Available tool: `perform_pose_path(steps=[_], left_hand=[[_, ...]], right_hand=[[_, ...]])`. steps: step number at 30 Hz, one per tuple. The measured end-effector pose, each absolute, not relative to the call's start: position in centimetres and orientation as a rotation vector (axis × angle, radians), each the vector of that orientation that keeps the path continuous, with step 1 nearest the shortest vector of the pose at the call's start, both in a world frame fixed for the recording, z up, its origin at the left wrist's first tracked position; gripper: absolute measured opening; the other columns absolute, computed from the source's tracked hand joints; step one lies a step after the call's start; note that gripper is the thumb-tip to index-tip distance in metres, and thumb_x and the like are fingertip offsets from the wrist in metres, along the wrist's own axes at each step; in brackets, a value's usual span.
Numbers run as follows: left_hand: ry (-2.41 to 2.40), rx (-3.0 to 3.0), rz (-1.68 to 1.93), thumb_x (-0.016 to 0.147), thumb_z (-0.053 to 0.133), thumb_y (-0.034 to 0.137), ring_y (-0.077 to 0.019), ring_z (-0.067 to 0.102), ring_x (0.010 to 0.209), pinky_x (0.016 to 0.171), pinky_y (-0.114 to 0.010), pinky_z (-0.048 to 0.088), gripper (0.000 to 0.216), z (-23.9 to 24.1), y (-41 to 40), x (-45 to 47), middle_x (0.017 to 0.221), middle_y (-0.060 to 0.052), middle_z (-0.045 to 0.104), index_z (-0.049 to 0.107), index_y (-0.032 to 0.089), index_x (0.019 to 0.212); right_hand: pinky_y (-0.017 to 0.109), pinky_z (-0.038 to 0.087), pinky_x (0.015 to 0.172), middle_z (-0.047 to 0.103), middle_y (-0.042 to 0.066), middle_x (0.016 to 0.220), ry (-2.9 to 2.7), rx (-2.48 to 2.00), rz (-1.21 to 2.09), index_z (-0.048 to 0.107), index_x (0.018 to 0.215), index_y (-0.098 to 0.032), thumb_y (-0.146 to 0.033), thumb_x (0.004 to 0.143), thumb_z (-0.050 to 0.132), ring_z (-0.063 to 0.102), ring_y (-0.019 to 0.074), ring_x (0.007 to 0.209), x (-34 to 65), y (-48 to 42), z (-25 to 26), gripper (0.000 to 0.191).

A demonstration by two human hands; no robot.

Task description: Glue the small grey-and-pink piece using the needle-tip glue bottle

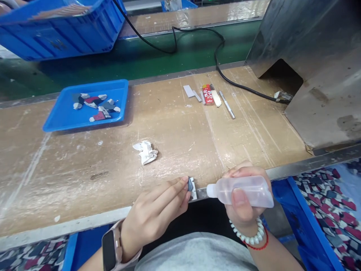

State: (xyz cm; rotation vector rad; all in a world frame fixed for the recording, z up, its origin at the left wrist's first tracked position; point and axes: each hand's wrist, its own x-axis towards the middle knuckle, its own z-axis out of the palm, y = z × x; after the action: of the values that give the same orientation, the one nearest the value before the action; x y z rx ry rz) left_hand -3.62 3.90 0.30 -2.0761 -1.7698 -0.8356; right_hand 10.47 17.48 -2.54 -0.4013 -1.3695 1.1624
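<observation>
Pinching small piece [191, 185] in left hand [153, 214]; right hand [245, 195] grasping bottle [242, 191], nozzle touching piece

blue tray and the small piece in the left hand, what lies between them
In the head view, a crumpled white wad lies on the table between tray and piece.

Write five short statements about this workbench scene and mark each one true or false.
1. The right hand grips a clear squeeze bottle lying sideways, nozzle toward the left hand. True.
2. The left hand pinches a small piece at the bench's near edge. True.
3. The blue tray on the bench is bare inside. False: several small pieces lie in it.
4. The crumpled white wad lies inside the blue tray. False: it lies on the bench top, apart from the tray.
5. A black cable runs across the bench toward the metal housing. True.
</observation>
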Motion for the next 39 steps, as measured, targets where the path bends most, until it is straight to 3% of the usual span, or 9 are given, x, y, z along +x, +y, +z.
perform_pose_path(steps=[8, 15, 22, 26, 33, 39], left_hand=[[-1.842, -2.121, -0.959, 0.090, 0.068, -0.001, -0.0211, 0.077, 0.089, 0.077, -0.028, 0.066, 0.006, 0.50, 3.65, -3.52, 0.097, -0.015, 0.077, 0.066, 0.005, 0.092], [-1.923, -2.113, -1.035, 0.092, 0.066, 0.002, -0.0183, 0.076, 0.094, 0.089, -0.026, 0.064, 0.008, 0.55, 3.92, -3.64, 0.098, -0.011, 0.076, 0.067, 0.010, 0.092], [-2.052, -2.061, -1.098, 0.095, 0.064, 0.006, -0.0154, 0.075, 0.092, 0.082, -0.025, 0.063, 0.011, 0.44, 3.75, -3.87, 0.100, -0.008, 0.076, 0.067, 0.016, 0.092], [-2.057, -2.050, -1.133, 0.094, 0.065, 0.005, -0.0148, 0.075, 0.092, 0.084, -0.024, 0.062, 0.011, 0.20, 3.81, -3.94, 0.100, -0.009, 0.076, 0.067, 0.015, 0.089], [-2.080, -2.028, -1.152, 0.093, 0.066, 0.005, -0.0143, 0.075, 0.091, 0.083, -0.022, 0.061, 0.011, 0.33, 3.90, -3.94, 0.100, -0.008, 0.077, 0.067, 0.015, 0.088], [-2.178, -1.933, -1.128, 0.097, 0.062, 0.011, -0.0156, 0.075, 0.093, 0.083, -0.024, 0.061, 0.008, 0.06, 3.83, -3.59, 0.101, -0.005, 0.076, 0.066, 0.018, 0.095]], right_hand=[[0.028, 0.049, 0.040, 0.059, -0.002, 0.069, -1.432, -0.348, 1.014, 0.064, 0.087, -0.017, -0.021, 0.069, 0.071, 0.056, 0.0148, 0.055, 9.89, 17.62, -2.05, 0.020], [0.029, 0.053, 0.047, 0.063, -0.001, 0.075, -1.503, -0.309, 1.041, 0.064, 0.094, -0.017, -0.027, 0.078, 0.077, 0.061, 0.0157, 0.061, 10.04, 17.65, -2.13, 0.023], [0.031, 0.055, 0.051, 0.064, 0.002, 0.081, -1.555, -0.241, 0.973, 0.064, 0.101, -0.016, -0.032, 0.088, 0.077, 0.063, 0.0166, 0.066, 10.30, 17.77, -2.63, 0.024], [0.032, 0.056, 0.049, 0.064, 0.004, 0.079, -1.560, -0.255, 0.953, 0.064, 0.100, -0.016, -0.036, 0.089, 0.075, 0.063, 0.0175, 0.064, 10.30, 17.79, -2.60, 0.025], [0.030, 0.054, 0.048, 0.064, 0.003, 0.078, -1.570, -0.229, 0.888, 0.063, 0.100, -0.015, -0.027, 0.089, 0.073, 0.061, 0.0172, 0.065, 10.09, 17.83, -2.80, 0.019], [0.034, 0.052, 0.052, 0.057, 0.000, 0.076, -1.323, -0.352, 0.971, 0.064, 0.096, -0.019, -0.043, 0.088, 0.074, 0.060, 0.0176, 0.065, 9.67, 17.85, -2.82, 0.027]])
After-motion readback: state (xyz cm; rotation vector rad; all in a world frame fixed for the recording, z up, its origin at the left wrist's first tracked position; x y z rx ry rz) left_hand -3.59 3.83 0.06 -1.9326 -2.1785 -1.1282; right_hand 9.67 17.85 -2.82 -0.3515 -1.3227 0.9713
